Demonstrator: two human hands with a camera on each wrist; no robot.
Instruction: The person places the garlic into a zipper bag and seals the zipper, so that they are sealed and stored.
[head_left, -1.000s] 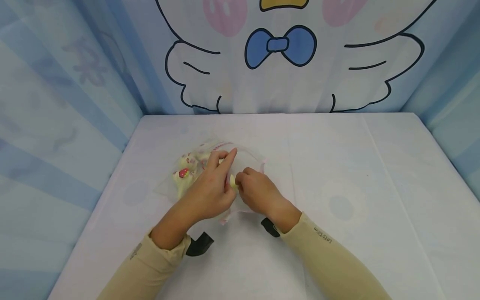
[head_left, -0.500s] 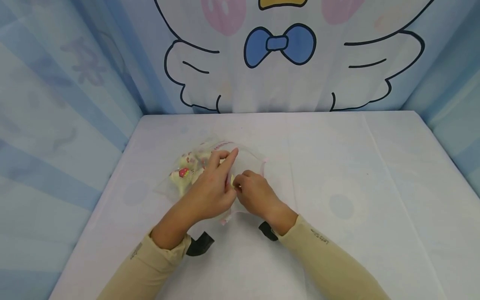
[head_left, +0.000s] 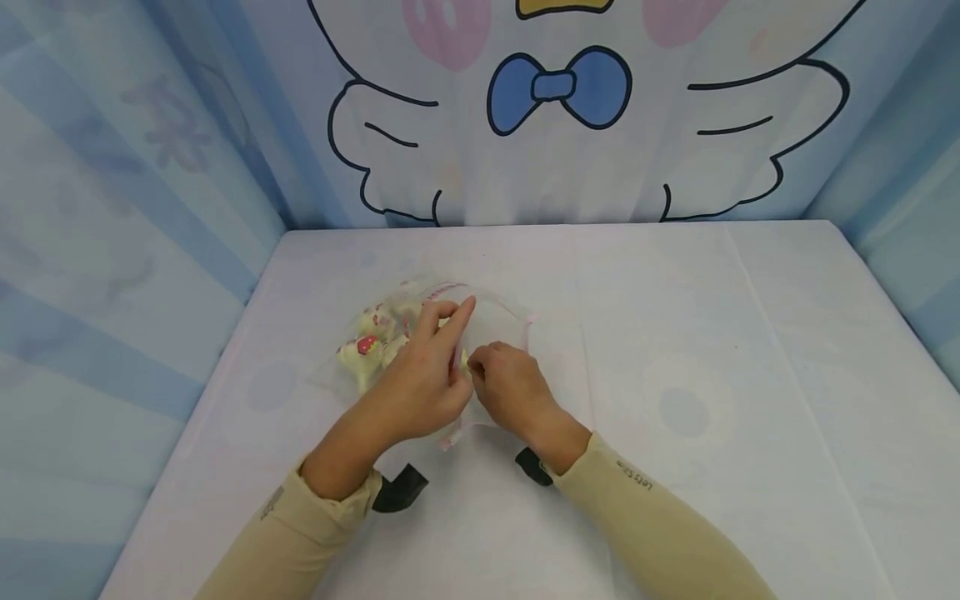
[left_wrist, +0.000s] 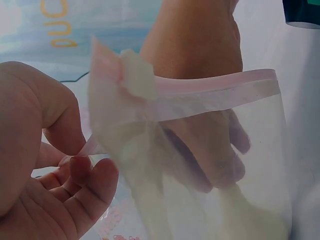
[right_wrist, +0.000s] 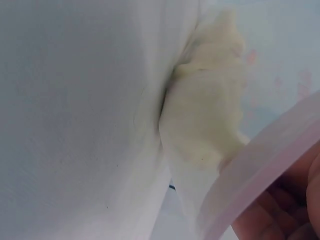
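A clear zip bag [head_left: 498,312] with a pink rim lies on the table, holding several cream-coloured knobbed pieces [head_left: 362,358], one with a red decoration. My left hand [head_left: 423,379] pinches the bag's edge between thumb and fingers, as the left wrist view shows. Through the bag's mouth reaches my right hand [left_wrist: 205,145], its fingertips on a cream-coloured knobbed piece [left_wrist: 250,215] inside. Another pale piece's end [left_wrist: 137,75] shows at the rim. In the right wrist view, cream pieces [right_wrist: 205,105] appear blurred behind the pink-edged plastic.
A white cloth covers the table [head_left: 712,333]. Patterned blue and white curtains [head_left: 112,208] stand at the left, back and right. Black wrist mounts [head_left: 400,489] sit under both cuffs.
My right hand has moved slightly left and down, and the pale piece at its fingertips has gone further into the bag. The left hand has stayed in place.
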